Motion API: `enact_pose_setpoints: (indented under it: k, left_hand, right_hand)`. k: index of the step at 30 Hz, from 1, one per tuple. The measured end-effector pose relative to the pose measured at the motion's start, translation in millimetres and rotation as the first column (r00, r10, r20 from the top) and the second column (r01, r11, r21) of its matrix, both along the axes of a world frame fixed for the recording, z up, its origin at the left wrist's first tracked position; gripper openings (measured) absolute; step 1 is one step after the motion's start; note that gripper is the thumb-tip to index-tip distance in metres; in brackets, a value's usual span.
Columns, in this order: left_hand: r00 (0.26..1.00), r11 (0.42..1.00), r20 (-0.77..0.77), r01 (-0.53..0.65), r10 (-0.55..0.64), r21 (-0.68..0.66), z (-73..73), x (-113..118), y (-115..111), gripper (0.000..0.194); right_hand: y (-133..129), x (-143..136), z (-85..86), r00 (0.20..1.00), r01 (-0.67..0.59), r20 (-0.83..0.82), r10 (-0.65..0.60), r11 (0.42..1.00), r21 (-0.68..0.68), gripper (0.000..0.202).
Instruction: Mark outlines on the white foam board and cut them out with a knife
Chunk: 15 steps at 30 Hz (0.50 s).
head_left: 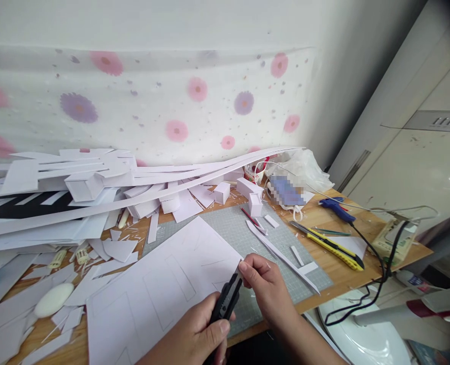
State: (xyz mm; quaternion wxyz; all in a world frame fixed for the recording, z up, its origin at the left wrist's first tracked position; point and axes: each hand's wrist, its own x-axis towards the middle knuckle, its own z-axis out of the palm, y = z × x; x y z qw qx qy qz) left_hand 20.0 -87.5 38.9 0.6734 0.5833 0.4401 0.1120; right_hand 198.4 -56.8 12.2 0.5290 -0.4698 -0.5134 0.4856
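My left hand (205,329) is wrapped round a black utility knife (227,299), its tip pointing up and away from me. The thumb and forefinger of my right hand (261,274) pinch at the knife's front end, where the blade itself is hard to make out. Under both hands lies a large white board (171,274) with pencilled rectangles, its right corner close to the pinching fingers. It partly covers a grey-green cutting mat (228,223). A curved white strip (281,253) and a thin red pencil-like stick (251,219) rest on the mat.
White offcuts (114,248) and stacked boards (57,223) crowd the left, beside a white oval object (54,299). To the right lie a yellow utility knife (331,246) and a blue glue gun (337,209) with a black cord. Small white boxes (255,203) stand behind the mat.
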Motion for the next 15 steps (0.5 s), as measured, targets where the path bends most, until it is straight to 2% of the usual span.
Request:
enact_pose_setpoints:
  k: [3,5,7,9,12,15]
  left_hand:
    - [0.998,0.999,0.035,-0.047,0.047,0.013,-4.6,-11,0,0.049]
    - [0.992,0.992,0.033,-0.123,0.123,0.008,-6.6,-24,-1,0.051]
    - [0.973,0.973,0.007,-0.232,0.232,0.0,-5.5,-41,-2,0.051]
    - [0.941,0.942,-0.043,-0.336,0.336,0.019,-1.8,-59,-3,0.05]
    - [0.876,0.89,-0.157,-0.449,0.456,0.082,1.4,-88,-7,0.044]
    - [0.777,0.802,-0.199,-0.574,0.597,0.163,-6.5,-117,-13,0.049]
  right_hand:
    - [2,7,-6.7,0.998,0.006,0.068,-0.012,0.996,0.086,0.037]
    - [4,13,-12.3,0.966,-0.032,0.258,-0.015,0.984,0.174,0.029]
    - [5,18,-17.6,0.859,-0.114,0.512,-0.028,0.963,0.243,0.024]
    - [5,21,-21.4,0.706,-0.191,0.707,-0.039,0.951,0.243,0.029]
    - [4,20,-23.5,0.554,-0.224,0.832,-0.029,0.957,0.183,0.037]
    - [6,18,-23.5,0.485,-0.234,0.875,-0.018,0.961,0.149,0.039]
